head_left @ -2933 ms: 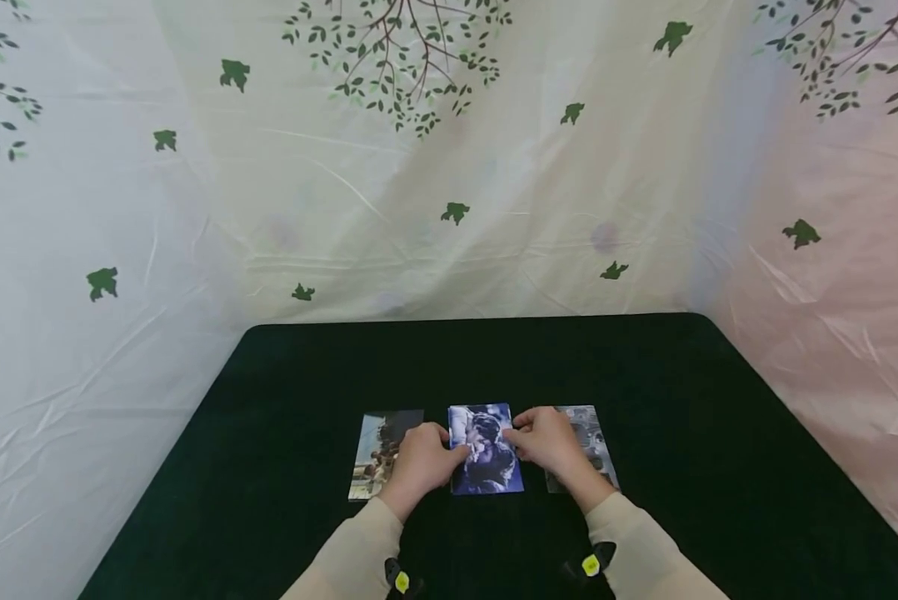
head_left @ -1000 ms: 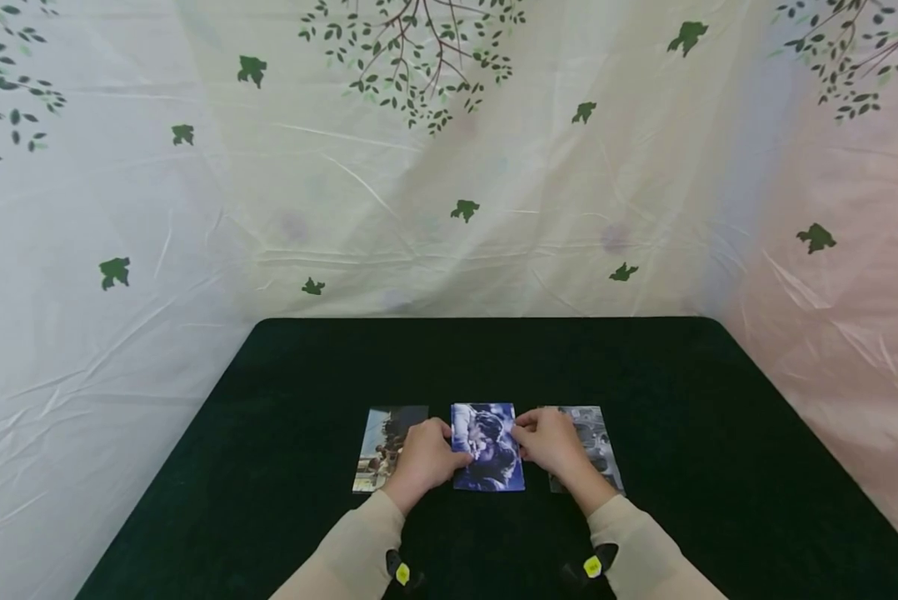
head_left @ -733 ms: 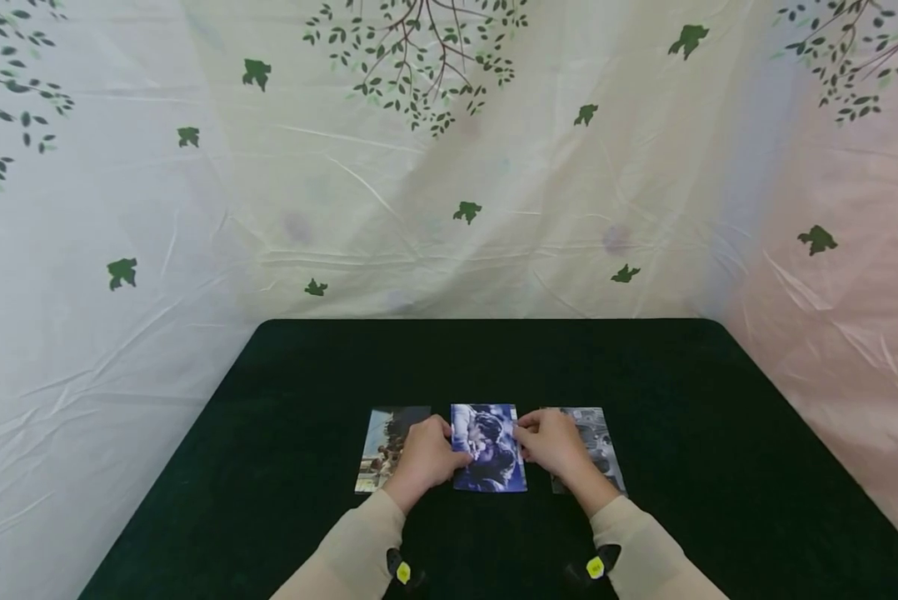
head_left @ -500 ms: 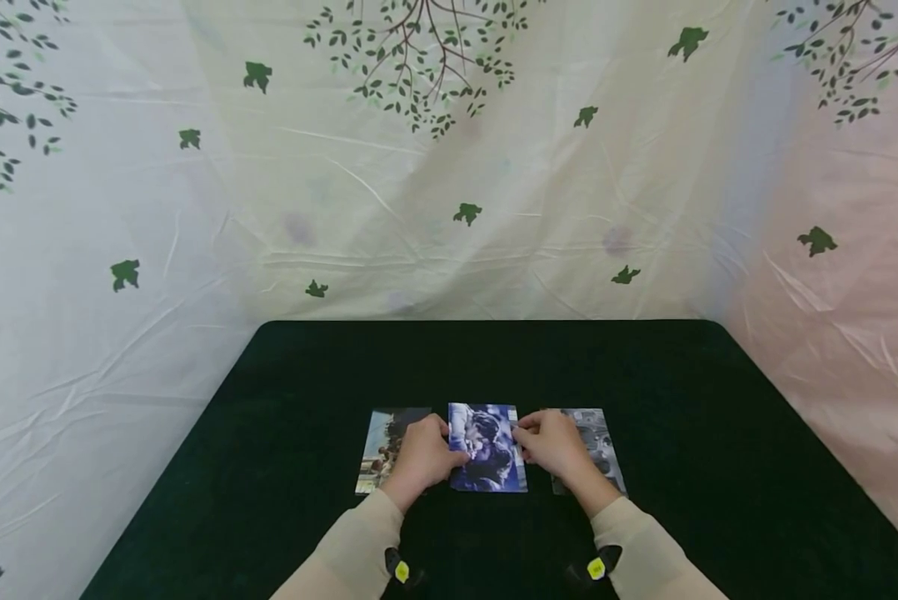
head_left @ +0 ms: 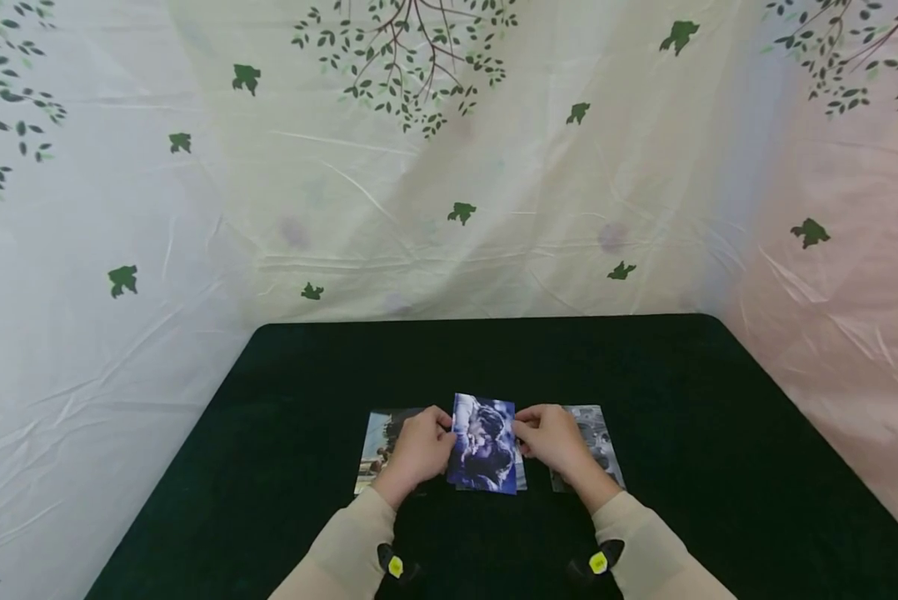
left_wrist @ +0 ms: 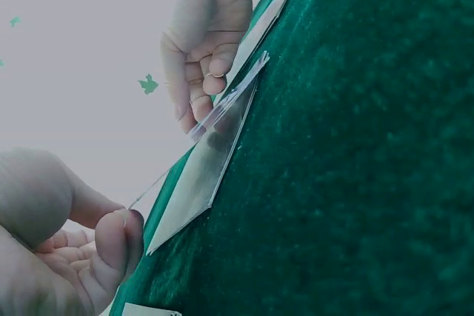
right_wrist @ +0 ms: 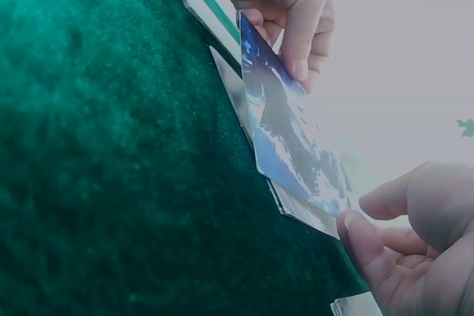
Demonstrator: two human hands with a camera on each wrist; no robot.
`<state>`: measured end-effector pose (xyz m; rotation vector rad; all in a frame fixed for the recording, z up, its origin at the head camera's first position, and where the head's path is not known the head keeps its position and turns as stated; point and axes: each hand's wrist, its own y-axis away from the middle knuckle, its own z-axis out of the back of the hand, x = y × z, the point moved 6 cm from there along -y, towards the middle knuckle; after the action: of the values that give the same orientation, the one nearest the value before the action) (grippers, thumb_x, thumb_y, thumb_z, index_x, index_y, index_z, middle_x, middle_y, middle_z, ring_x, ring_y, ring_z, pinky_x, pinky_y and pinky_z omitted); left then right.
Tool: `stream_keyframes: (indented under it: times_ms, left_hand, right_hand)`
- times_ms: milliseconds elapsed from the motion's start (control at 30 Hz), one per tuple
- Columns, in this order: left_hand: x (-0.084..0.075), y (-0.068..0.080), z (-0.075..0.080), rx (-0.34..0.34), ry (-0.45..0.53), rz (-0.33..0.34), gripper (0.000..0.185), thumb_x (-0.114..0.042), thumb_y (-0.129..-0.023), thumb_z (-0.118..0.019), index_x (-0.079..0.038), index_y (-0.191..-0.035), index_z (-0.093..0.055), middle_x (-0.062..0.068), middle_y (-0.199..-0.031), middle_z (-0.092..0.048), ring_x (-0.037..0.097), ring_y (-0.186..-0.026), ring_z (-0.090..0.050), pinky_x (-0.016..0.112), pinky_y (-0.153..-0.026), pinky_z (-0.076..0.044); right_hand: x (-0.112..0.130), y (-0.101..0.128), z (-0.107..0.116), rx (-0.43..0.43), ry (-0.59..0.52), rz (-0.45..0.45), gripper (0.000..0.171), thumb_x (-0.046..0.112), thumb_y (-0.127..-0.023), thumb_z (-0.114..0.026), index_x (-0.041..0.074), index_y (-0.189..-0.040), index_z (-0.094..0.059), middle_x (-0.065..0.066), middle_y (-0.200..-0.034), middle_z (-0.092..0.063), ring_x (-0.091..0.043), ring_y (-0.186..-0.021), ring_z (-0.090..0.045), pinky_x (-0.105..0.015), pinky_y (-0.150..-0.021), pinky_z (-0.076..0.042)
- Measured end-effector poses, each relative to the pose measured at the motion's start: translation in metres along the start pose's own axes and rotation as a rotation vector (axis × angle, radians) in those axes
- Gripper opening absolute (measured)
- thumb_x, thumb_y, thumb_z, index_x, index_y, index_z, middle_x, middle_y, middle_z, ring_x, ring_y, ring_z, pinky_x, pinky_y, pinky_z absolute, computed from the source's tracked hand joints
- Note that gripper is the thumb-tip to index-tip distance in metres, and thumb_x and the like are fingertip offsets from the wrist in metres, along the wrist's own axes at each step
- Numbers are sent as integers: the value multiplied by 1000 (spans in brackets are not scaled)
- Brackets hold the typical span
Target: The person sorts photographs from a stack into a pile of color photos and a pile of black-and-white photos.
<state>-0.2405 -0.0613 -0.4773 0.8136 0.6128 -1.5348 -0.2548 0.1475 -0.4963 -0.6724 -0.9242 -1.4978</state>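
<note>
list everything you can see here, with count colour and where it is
blue photo: 1, blue and white, centre of the table, lifted and tilted off a second card beneath it
card beneath: 1, pale, lying flat on the table under the blue photo
left photo: 1, pale sky with dark figures, flat on the table, partly under the left hand
right photo: 1, grey, flat on the table, partly under the right hand
table: 1, dark green felt top
backdrop sheet: 1, white with green leaf print, behind and around the table
sleeves: 2, beige, bottom edge
left hand: 1, pinches the blue photo's left edge
right hand: 1, pinches its right edge
</note>
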Motion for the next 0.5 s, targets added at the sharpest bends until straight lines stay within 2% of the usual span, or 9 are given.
stream_keyframes:
  times_ms: [200, 300, 500]
  left_hand:
    - [1, -2, 0, 29, 75, -19, 14, -11, -95, -58, -4, -107, -57, 5, -72, -59, 17, -54, -58, 31, -49, -50]
    - [4, -4, 1, 39, 99, -1, 13, -14, -96, -58, -6, -106, -56, 5, -73, -59, 17, -54, -59, 31, -49, -50]
    - [5, -5, 5, 13, 129, 11, 12, -18, -97, -58, -7, -102, -57, 7, -72, -58, 19, -54, -59, 32, -50, -50]
  right_hand:
    - [0, -1, 1, 7, -49, -16, 26, 17, -92, -63, 3, -114, -64, -7, -88, -64, -19, -65, -63, -30, -60, -54]
    - [-1, -1, 1, 0, -67, -30, 26, 19, -92, -64, 6, -115, -64, -6, -88, -65, -20, -65, -63, -31, -58, -53]
    - [0, -1, 2, -13, -109, -40, 27, 22, -92, -64, 11, -117, -64, -5, -90, -66, -22, -70, -62, -33, -59, -51]
